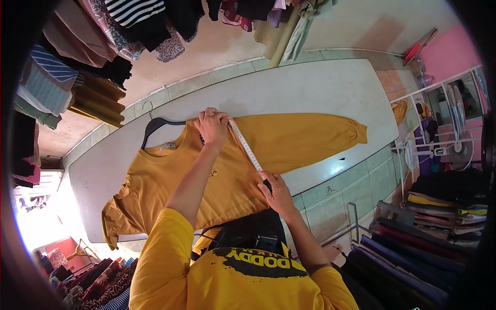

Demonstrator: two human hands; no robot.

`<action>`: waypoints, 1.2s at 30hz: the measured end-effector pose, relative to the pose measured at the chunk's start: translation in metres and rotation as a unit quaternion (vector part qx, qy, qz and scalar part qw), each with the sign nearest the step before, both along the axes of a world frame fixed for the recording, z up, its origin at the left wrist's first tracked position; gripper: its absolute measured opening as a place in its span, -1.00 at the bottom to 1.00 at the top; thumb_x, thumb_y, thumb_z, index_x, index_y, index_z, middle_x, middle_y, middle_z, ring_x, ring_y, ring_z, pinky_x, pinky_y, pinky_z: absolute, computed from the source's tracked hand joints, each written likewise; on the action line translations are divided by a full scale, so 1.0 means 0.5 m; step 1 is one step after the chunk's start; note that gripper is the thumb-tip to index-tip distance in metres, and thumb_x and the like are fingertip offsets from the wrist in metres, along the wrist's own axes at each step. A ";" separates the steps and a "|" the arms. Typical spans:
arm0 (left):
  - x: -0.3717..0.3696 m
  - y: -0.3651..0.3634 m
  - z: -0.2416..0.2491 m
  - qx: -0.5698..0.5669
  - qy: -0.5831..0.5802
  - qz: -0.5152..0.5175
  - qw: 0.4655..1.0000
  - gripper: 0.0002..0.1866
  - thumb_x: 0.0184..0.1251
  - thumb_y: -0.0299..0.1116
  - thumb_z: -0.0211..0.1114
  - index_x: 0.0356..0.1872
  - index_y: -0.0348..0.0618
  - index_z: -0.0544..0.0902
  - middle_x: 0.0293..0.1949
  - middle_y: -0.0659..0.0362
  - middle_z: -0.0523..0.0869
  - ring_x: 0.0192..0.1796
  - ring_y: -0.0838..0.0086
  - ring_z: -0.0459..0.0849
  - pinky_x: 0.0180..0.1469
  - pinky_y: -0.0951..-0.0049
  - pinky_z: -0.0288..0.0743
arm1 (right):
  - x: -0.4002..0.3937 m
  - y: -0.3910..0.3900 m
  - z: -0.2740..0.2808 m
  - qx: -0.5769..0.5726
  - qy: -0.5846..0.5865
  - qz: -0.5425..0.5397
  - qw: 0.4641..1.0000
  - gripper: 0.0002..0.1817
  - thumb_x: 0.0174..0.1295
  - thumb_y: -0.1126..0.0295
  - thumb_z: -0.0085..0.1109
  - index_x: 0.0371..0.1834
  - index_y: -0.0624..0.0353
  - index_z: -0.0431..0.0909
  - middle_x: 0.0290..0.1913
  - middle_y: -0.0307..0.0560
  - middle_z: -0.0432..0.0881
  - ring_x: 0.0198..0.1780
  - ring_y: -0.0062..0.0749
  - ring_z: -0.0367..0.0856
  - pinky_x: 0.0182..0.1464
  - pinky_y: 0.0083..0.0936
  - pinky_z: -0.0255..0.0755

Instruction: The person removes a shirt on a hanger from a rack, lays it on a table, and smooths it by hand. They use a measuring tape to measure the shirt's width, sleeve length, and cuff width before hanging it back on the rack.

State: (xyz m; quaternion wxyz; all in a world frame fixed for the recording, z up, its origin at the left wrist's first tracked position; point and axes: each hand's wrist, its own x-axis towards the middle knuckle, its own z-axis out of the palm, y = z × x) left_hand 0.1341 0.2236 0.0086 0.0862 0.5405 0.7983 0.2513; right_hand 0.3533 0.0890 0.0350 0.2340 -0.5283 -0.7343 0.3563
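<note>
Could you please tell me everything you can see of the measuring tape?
The measuring tape is a narrow white strip with dark markings, drawn out nearly straight at a slant over the mustard top. The left hand holds its upper end, the right hand its lower end, beside a black piece, mostly hidden.

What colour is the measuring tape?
The measuring tape is white; it shows best in the head view.

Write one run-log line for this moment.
left hand: holds tape measure end | right hand: holds lower part | mustard top: on table, with hanger
</note>
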 end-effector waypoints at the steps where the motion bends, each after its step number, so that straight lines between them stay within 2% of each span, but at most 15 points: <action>1: -0.001 0.003 -0.008 0.006 0.023 -0.013 1.000 -0.90 -0.08 -0.15 0.32 -0.52 0.18 0.70 -0.26 0.36 0.49 -0.09 0.42 0.38 0.01 0.26 0.13 | 0.000 -0.004 0.000 -0.004 -0.003 -0.003 1.000 -0.66 0.16 0.30 0.07 0.01 0.09 0.39 -0.27 -0.01 0.46 -0.23 -0.13 0.45 -0.17 -0.38 0.35; 5: -0.005 0.007 -0.038 -0.011 0.018 -0.028 0.999 -0.89 -0.07 -0.14 0.32 -0.51 0.19 0.71 -0.23 0.36 0.49 -0.05 0.43 0.36 0.06 0.26 0.08 | 0.009 -0.016 0.002 0.010 0.001 -0.014 1.000 -0.65 0.14 0.33 0.09 0.01 0.09 0.39 -0.26 -0.01 0.45 -0.22 -0.14 0.45 -0.17 -0.39 0.36; 8: -0.009 0.009 -0.060 0.018 0.001 -0.016 1.000 -0.90 -0.07 -0.13 0.32 -0.51 0.20 0.71 -0.26 0.37 0.48 -0.06 0.44 0.36 0.08 0.27 0.04 | 0.036 -0.031 0.001 -0.012 -0.007 -0.038 0.999 -0.65 0.14 0.37 0.08 0.02 0.10 0.38 -0.24 0.01 0.45 -0.21 -0.13 0.44 -0.15 -0.38 0.35; 11: -0.009 0.007 -0.069 0.027 -0.019 -0.004 0.999 -0.90 -0.07 -0.12 0.32 -0.51 0.21 0.71 -0.26 0.38 0.48 -0.06 0.45 0.36 0.10 0.26 0.02 | 0.064 -0.050 -0.011 0.007 0.013 -0.064 0.998 -0.67 0.16 0.30 0.06 -0.01 0.09 0.40 -0.28 0.05 0.44 -0.24 -0.11 0.46 -0.20 -0.34 0.37; 17: -0.005 0.005 -0.069 0.027 -0.028 -0.004 0.999 -0.90 -0.07 -0.13 0.33 -0.51 0.22 0.71 -0.27 0.40 0.48 -0.04 0.46 0.36 0.11 0.26 -0.01 | 0.071 -0.066 -0.001 -0.027 0.007 -0.056 0.998 -0.68 0.17 0.28 0.05 -0.02 0.12 0.42 -0.28 0.05 0.46 -0.24 -0.12 0.47 -0.19 -0.35 0.37; 32: -0.005 0.004 -0.071 0.025 -0.008 0.006 1.000 -0.90 -0.06 -0.12 0.32 -0.51 0.23 0.71 -0.27 0.38 0.50 -0.02 0.47 0.37 0.11 0.26 0.00 | 0.070 -0.052 -0.005 -0.030 0.006 -0.052 0.998 -0.70 0.18 0.25 0.03 -0.10 0.18 0.45 -0.31 0.02 0.49 -0.24 -0.11 0.47 -0.18 -0.32 0.38; 36: -0.007 0.005 -0.062 -0.001 -0.037 0.009 0.999 -0.89 -0.02 -0.12 0.29 -0.49 0.22 0.71 -0.19 0.38 0.52 0.01 0.45 0.37 0.14 0.24 -0.01 | 0.067 -0.049 -0.004 -0.022 -0.002 -0.048 0.999 -0.69 0.18 0.24 0.03 -0.09 0.20 0.44 -0.30 0.02 0.50 -0.24 -0.10 0.47 -0.17 -0.31 0.37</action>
